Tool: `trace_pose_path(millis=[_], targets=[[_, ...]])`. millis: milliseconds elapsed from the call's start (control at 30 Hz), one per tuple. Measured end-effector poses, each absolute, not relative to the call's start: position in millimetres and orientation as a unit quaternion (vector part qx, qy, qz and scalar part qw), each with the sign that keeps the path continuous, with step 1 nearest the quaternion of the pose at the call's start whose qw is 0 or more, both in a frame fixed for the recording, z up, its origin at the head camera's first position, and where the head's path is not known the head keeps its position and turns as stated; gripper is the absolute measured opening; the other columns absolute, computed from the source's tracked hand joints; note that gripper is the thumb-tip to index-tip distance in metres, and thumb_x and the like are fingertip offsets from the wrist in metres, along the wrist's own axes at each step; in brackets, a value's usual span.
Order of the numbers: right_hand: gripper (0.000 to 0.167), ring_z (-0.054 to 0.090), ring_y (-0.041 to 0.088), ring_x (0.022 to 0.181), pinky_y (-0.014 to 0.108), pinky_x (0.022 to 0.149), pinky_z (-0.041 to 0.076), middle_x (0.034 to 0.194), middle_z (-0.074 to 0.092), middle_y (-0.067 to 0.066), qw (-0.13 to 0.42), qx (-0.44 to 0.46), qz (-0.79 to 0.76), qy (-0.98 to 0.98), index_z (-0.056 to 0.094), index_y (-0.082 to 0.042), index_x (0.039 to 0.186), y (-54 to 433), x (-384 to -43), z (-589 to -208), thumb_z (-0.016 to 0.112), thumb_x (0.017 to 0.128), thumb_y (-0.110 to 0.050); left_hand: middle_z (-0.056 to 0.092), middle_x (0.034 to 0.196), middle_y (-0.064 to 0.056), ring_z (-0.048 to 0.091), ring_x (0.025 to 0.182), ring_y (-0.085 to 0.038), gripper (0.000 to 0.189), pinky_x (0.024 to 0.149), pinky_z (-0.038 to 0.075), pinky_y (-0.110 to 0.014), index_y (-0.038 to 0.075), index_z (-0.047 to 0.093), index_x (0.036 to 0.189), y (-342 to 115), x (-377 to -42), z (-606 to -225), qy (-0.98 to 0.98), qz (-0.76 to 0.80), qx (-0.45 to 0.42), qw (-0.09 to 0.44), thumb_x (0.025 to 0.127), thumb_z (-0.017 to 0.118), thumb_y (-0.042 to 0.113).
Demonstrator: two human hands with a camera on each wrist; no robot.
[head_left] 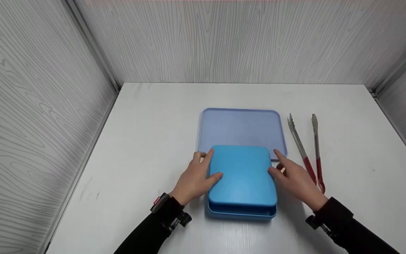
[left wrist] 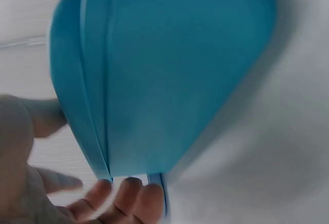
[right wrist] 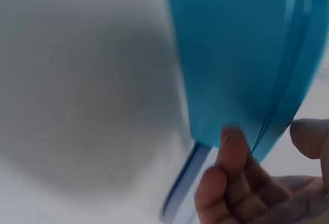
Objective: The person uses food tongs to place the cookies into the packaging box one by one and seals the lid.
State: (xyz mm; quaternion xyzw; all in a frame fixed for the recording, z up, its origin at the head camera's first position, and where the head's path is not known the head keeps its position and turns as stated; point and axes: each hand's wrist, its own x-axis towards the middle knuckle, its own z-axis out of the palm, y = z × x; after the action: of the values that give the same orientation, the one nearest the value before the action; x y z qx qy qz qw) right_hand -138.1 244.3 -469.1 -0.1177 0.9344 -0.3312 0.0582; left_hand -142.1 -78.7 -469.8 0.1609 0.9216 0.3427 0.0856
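Observation:
A light-blue lid (head_left: 241, 174) lies over a matching blue rectangular box (head_left: 241, 214). Its near edge stands up from the box, leaving a dark gap at the front. My left hand (head_left: 194, 179) grips the lid's left side, thumb on the top and fingers toward the far left corner. On the opposite side my right hand (head_left: 297, 181) holds the lid's right edge, its thumb at the rim and index finger near the far right corner. In both wrist views, fingers bend around the box's far end beside the lid (left wrist: 67, 75). The box's inside is hidden.
A pale blue-violet tray (head_left: 241, 123) lies flat behind the box, its near edge partly covered by the lid in the head view. Metal tongs with red handles (head_left: 309, 167) lie spread at the right, near my right hand. Grey wood-grain panels (head_left: 224, 42) enclose the white table (head_left: 146, 141).

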Motion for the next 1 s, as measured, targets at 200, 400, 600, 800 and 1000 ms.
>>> trace_pose_path(millis=[200, 400, 600, 800, 1000], targets=[[0.079, 0.031, 0.04, 0.149, 0.065, 0.113, 0.036, 0.165, 0.03, 0.015, -0.022, -0.272, -0.233, 0.933, 0.03, -0.021, 0.163, 246.6, -127.1, -469.6, 0.07, 0.097, -0.04, -0.003, 0.173, -0.005, -0.001, 0.158, -0.037, 0.087, 0.125, 0.016, -0.058, 0.025, 0.028, 0.164, -84.8, -133.9, -472.0, 0.908, 0.249, 0.326, 0.089, 0.094, 0.061, 0.065], [0.098, 0.009, 0.05, 0.154, 0.074, 0.113, 0.021, 0.171, 0.015, 0.013, 0.005, -0.389, -0.151, 0.909, 0.029, -0.027, 0.163, 244.4, -113.0, -478.0, 0.072, 0.083, -0.062, -0.017, 0.172, -0.002, -0.019, 0.155, -0.039, 0.111, 0.122, 0.002, -0.067, 0.034, 0.01, 0.165, -83.3, -125.4, -475.8, 0.888, 0.146, 0.421, 0.113, 0.08, 0.07, 0.074], [0.107, 0.012, 0.053, 0.152, 0.074, 0.112, 0.026, 0.17, 0.017, 0.015, 0.002, -0.417, -0.111, 0.902, 0.028, -0.025, 0.164, 241.3, -108.7, -482.7, 0.074, 0.077, -0.068, -0.008, 0.173, 0.0, -0.013, 0.157, -0.036, 0.112, 0.124, 0.011, -0.063, 0.033, 0.005, 0.166, -81.7, -123.9, -471.9, 0.889, 0.105, 0.43, 0.113, 0.082, 0.069, 0.073], [0.099, 0.013, 0.049, 0.153, 0.066, 0.116, 0.029, 0.171, 0.018, 0.011, 0.006, -0.404, -0.1, 0.909, 0.03, -0.028, 0.163, 240.0, -108.7, -479.4, 0.068, 0.082, -0.072, -0.001, 0.173, 0.002, -0.007, 0.158, -0.034, 0.105, 0.125, 0.016, -0.058, 0.033, 0.008, 0.165, -82.2, -124.7, -470.1, 0.892, 0.09, 0.433, 0.097, 0.086, 0.063, 0.074], [0.09, 0.028, 0.049, 0.149, 0.059, 0.108, 0.045, 0.165, 0.033, 0.013, -0.061, -0.428, -0.09, 0.897, 0.04, -0.027, 0.159, 240.3, -107.3, -480.1, 0.065, 0.086, -0.072, 0.009, 0.173, 0.002, 0.003, 0.158, -0.036, 0.094, 0.124, 0.02, -0.059, 0.033, 0.017, 0.165, -83.4, -123.2, -471.0, 0.891, 0.068, 0.446, 0.054, 0.09, 0.058, 0.072]])
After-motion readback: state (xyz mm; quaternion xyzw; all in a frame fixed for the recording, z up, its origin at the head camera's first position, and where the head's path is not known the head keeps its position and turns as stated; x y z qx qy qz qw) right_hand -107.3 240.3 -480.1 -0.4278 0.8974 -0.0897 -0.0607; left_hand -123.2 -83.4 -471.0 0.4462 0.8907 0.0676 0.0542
